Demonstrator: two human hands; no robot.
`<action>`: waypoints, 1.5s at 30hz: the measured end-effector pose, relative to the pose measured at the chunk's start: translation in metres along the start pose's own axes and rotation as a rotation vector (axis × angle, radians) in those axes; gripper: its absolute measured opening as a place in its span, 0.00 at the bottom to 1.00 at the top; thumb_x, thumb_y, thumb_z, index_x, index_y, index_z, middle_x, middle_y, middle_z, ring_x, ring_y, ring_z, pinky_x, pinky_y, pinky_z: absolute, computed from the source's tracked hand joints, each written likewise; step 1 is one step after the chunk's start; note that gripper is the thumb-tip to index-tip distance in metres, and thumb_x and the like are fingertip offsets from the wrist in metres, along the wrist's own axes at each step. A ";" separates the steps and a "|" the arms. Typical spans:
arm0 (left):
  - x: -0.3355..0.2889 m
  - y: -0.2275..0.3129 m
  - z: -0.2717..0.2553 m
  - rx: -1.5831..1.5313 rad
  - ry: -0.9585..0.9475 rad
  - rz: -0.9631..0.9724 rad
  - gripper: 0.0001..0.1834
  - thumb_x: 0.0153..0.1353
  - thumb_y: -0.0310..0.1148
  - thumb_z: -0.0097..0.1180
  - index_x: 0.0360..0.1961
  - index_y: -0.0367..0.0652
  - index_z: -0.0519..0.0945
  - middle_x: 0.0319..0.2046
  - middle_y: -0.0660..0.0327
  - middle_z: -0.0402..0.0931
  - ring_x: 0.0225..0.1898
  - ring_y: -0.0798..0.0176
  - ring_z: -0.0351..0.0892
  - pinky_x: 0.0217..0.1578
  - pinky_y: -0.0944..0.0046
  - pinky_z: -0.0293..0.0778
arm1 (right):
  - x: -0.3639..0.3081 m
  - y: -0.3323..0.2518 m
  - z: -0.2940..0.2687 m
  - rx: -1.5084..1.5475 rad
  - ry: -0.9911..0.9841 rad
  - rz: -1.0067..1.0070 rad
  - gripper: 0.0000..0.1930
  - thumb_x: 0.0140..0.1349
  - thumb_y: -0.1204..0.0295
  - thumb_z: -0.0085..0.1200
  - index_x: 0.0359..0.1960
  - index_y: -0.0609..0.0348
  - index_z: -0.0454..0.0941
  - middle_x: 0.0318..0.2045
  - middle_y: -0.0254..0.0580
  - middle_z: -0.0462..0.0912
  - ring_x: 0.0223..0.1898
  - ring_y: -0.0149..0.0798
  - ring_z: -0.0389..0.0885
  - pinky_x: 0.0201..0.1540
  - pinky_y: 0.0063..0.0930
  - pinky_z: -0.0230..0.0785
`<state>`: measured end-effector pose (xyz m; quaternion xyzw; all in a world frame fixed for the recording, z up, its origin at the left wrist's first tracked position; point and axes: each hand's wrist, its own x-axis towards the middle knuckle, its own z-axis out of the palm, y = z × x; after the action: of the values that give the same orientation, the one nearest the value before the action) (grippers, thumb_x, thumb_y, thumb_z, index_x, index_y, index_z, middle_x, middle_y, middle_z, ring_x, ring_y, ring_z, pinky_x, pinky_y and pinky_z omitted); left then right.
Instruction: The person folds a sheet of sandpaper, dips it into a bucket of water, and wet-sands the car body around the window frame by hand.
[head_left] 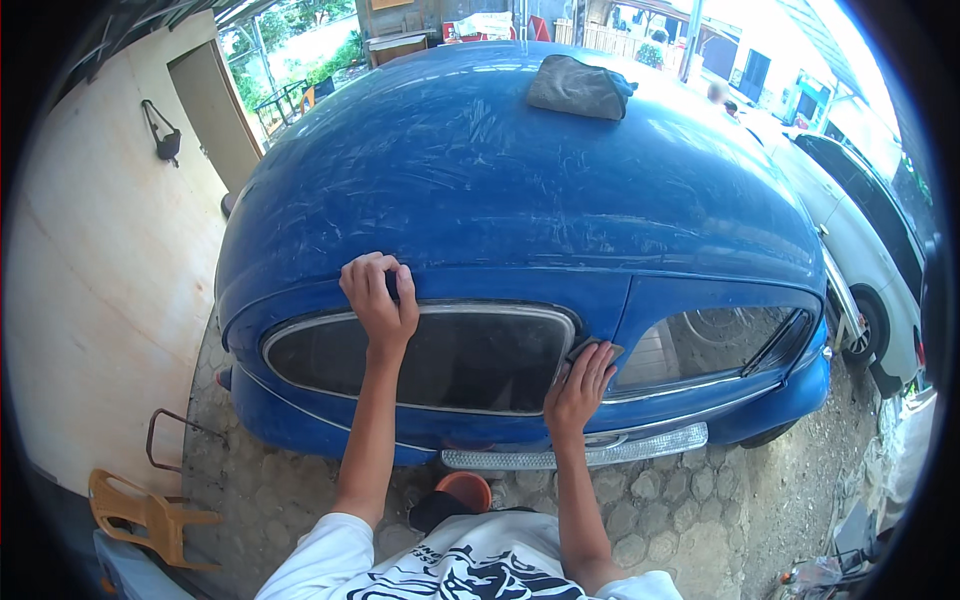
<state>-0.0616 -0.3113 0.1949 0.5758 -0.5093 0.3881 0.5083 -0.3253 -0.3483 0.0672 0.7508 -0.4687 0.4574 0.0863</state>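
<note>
A blue rounded car [480,190] stands side-on before me, its roof covered with pale streaks and smears. My right hand [577,392] lies against the pillar between the two side windows. Its fingers are together and press a thin grey-green pad [617,350] to the paint, most of it hidden under them. My left hand [380,295] is raised to the roof edge above the rear side window [440,355]; its bent fingers hook onto that edge. A folded grey cloth [578,87] rests on top of the roof. The door window [700,345] is right of my right hand.
An orange-red bucket [464,490] is on the paving below the car's ribbed running board [590,452]. At left are a yellow plastic chair [150,515] and a pale wall [110,260] with a hanging black bag [163,135]. A light-coloured car [850,220] stands at right.
</note>
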 end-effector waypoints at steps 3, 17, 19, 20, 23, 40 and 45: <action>-0.001 -0.006 -0.003 0.020 -0.004 0.000 0.06 0.57 0.32 0.52 0.32 0.41 0.73 0.34 0.57 0.72 0.40 0.53 0.70 0.43 0.55 0.62 | 0.014 -0.005 -0.004 0.129 0.062 0.145 0.27 0.68 0.72 0.39 0.67 0.74 0.54 0.68 0.67 0.54 0.71 0.63 0.49 0.69 0.58 0.37; 0.000 -0.004 -0.004 0.020 0.007 0.025 0.06 0.57 0.31 0.52 0.32 0.41 0.73 0.33 0.57 0.72 0.39 0.53 0.70 0.43 0.55 0.62 | 0.050 -0.019 -0.017 0.192 0.108 0.263 0.27 0.69 0.71 0.35 0.67 0.72 0.54 0.70 0.63 0.52 0.72 0.60 0.45 0.70 0.57 0.30; 0.000 0.001 -0.002 0.010 0.001 0.008 0.05 0.57 0.31 0.52 0.32 0.41 0.73 0.33 0.57 0.72 0.39 0.53 0.70 0.43 0.55 0.62 | 0.069 -0.031 -0.018 0.174 0.152 0.221 0.27 0.69 0.71 0.36 0.67 0.72 0.54 0.70 0.63 0.50 0.72 0.59 0.44 0.70 0.57 0.29; 0.001 0.003 0.000 0.000 -0.004 -0.009 0.05 0.57 0.31 0.52 0.32 0.41 0.73 0.33 0.57 0.72 0.39 0.53 0.69 0.43 0.55 0.62 | 0.063 -0.028 -0.014 0.138 0.147 0.197 0.27 0.69 0.71 0.37 0.67 0.72 0.55 0.70 0.61 0.51 0.72 0.58 0.44 0.70 0.57 0.29; 0.000 0.001 -0.002 0.004 -0.007 -0.004 0.06 0.57 0.31 0.52 0.32 0.40 0.73 0.33 0.56 0.72 0.39 0.53 0.69 0.43 0.55 0.61 | 0.028 0.001 -0.005 0.038 0.025 0.074 0.27 0.69 0.70 0.37 0.68 0.70 0.55 0.70 0.59 0.52 0.73 0.56 0.45 0.71 0.56 0.29; 0.006 0.011 -0.011 -0.034 -0.081 -0.061 0.04 0.58 0.29 0.51 0.31 0.38 0.72 0.33 0.54 0.71 0.40 0.51 0.69 0.45 0.54 0.62 | 0.081 -0.040 -0.024 0.221 0.176 0.318 0.26 0.70 0.72 0.36 0.68 0.69 0.56 0.70 0.57 0.54 0.73 0.56 0.44 0.70 0.57 0.29; 0.005 0.009 -0.013 -0.058 -0.095 -0.081 0.05 0.56 0.30 0.54 0.32 0.41 0.73 0.33 0.56 0.72 0.40 0.53 0.70 0.44 0.54 0.62 | 0.054 -0.058 -0.014 0.158 0.084 0.158 0.25 0.73 0.71 0.31 0.70 0.65 0.51 0.72 0.53 0.50 0.74 0.54 0.41 0.71 0.54 0.29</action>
<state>-0.0685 -0.2989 0.2041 0.5989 -0.5200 0.3247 0.5153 -0.2807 -0.3422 0.1339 0.6961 -0.4847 0.5295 0.0103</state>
